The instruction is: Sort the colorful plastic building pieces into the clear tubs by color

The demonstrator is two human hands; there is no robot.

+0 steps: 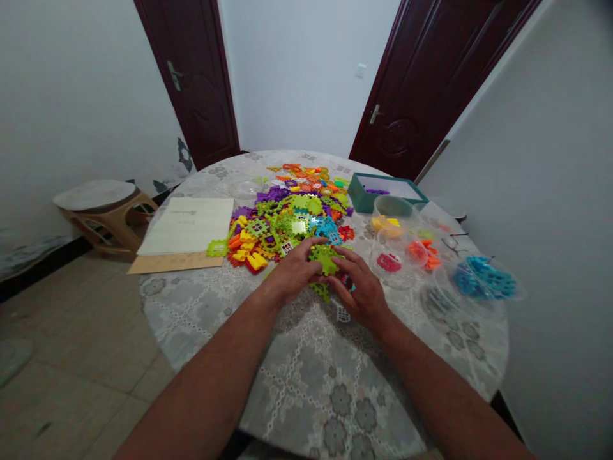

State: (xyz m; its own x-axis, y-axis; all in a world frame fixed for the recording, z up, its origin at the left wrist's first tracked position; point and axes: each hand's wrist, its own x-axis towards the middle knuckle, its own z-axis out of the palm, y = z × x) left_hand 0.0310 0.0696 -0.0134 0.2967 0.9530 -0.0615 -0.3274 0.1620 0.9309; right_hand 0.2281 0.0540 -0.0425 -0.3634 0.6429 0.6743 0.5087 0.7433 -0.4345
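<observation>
Between my two hands is a lime-green toothed building piece (325, 258). My left hand (301, 271) grips its left side, fingers curled over the far edge and thumb at the near side. On the opposite side my right hand (358, 281) holds it with fingers and thumb. Just below the hands lies another green toothed piece (322, 292), partly covered. A small white window-frame piece (343, 314) rests on the cloth by my right hand. Beyond the hands spreads a heap of colourful plastic building pieces (287, 217), green, purple, yellow, orange and blue.
Clear plastic bowls stand to the right, one with blue pieces (486, 278), others with orange pieces (425, 254) and red pieces (389, 262). A dark green box (363, 200) sits behind them. Left are an open booklet (186, 225) and a brown board (172, 263) on the round table (306, 383).
</observation>
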